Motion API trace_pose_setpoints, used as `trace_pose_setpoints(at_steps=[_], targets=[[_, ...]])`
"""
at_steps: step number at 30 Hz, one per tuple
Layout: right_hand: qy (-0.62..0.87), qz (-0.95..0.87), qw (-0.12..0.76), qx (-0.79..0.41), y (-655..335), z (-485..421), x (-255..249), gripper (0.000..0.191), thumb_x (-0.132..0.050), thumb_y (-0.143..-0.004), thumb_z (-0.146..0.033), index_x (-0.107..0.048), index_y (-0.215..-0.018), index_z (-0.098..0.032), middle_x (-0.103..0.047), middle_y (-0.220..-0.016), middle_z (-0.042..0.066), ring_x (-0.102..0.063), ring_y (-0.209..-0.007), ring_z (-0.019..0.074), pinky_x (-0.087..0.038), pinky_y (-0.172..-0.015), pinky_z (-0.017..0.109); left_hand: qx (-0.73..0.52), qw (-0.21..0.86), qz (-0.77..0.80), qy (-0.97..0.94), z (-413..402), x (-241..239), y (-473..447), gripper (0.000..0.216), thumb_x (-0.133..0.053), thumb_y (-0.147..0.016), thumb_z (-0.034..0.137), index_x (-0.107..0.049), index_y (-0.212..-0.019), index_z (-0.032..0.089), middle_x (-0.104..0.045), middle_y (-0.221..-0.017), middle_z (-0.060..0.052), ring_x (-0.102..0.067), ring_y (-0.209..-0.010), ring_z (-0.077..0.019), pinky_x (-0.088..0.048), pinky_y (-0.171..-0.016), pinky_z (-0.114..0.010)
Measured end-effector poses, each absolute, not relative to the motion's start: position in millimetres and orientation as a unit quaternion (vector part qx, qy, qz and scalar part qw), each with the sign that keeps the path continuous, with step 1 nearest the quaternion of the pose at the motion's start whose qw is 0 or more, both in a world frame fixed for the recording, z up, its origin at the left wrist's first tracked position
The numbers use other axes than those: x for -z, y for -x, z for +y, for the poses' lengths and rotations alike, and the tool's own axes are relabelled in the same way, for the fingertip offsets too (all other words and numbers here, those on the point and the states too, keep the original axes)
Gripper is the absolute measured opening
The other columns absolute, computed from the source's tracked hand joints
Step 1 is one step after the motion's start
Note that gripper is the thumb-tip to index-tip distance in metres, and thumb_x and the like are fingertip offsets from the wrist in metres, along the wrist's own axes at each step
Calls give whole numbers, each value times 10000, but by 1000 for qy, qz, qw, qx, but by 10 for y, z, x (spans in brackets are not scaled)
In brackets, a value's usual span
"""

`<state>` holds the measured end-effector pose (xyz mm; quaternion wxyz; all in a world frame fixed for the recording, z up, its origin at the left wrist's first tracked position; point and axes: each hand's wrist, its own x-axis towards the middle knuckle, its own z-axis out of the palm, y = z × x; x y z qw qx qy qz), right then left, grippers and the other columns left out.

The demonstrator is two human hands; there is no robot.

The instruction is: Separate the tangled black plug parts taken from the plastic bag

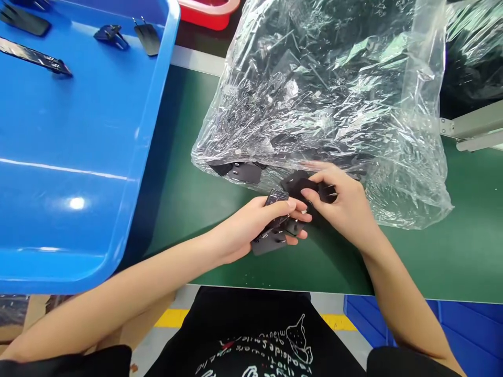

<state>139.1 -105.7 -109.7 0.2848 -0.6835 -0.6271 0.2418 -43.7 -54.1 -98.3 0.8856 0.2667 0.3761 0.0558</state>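
My left hand [277,217] is closed around several black plug housings [269,242], some with metal pins showing. Thumb and fingers of my right hand [340,201] pinch a black plug housing [301,183] at the near edge of a clear plastic bag [322,115]. That bag lies crumpled on the green table and has many dark pieces in it. Close to its left corner, another plug housing [247,172] with two short pins shows at the bag's edge. My two hands are close together but apart. Fingers and plastic partly hide the held parts.
On the left stands a large blue tray [157,104] with several black plug parts [147,37] near its far side. A red bin [208,11] sits behind the green table [220,230]. A metal bracket [475,125] juts in at right; blue crates [463,335] stand below the table.
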Motion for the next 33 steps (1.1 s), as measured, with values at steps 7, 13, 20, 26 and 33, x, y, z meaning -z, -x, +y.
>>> trace_pose_setpoints(at_steps=[7, 13, 20, 26, 33], targets=[[652, -636, 291, -293, -1442, -1072, 1111, 38, -604, -843, -260, -594, -845, -224, -669, -1094, 54, -616, -1033, 233, -463, -784, 323, -50, 900, 337, -272, -589, 1043, 443, 257, -654, -810, 359, -668, -918, 126, -679, -1069, -119, -681, -808, -178, -530, -747, -324], [664, -606, 280, -336, -1490, -1110, 1238, 186, -612, -824, -415, -614, -808, -230, -698, -1047, 68, -652, -909, 251, -504, -738, 350, -73, 914, 299, -263, -620, 1134, 461, 240, -666, -778, 355, -654, -862, 132, -655, -970, -67, -644, -703, -122, -506, -669, -281], [647, -596, 249, -406, -1439, -1030, 1150, 298, -632, -767, -519, -651, -753, -222, -727, -1044, 101, -669, -954, 298, -543, -793, 382, -71, 921, 266, -277, -660, 1339, 424, 219, -695, -682, 332, -638, -764, 137, -674, -808, -56, -654, -625, -140, -523, -575, -264], [620, -517, 281, -519, -1323, -1003, 1122, 340, -670, -728, -543, -618, -647, -216, -681, -837, 37, -568, -564, 176, -443, -458, 279, -94, 912, 276, -288, -689, 1571, 307, 177, -652, -572, 284, -648, -673, 138, -670, -711, -67, -639, -548, -155, -510, -488, -272], [633, -600, 207, -443, -1403, -854, 1164, 312, -698, -658, -542, -637, -594, -243, -602, -563, 5, -578, -521, 207, -467, -468, 293, -103, 908, 302, -272, -664, 1838, 7, 101, -679, -468, 212, -634, -541, 159, -665, -684, -92, -612, -525, -182, -510, -459, -318]])
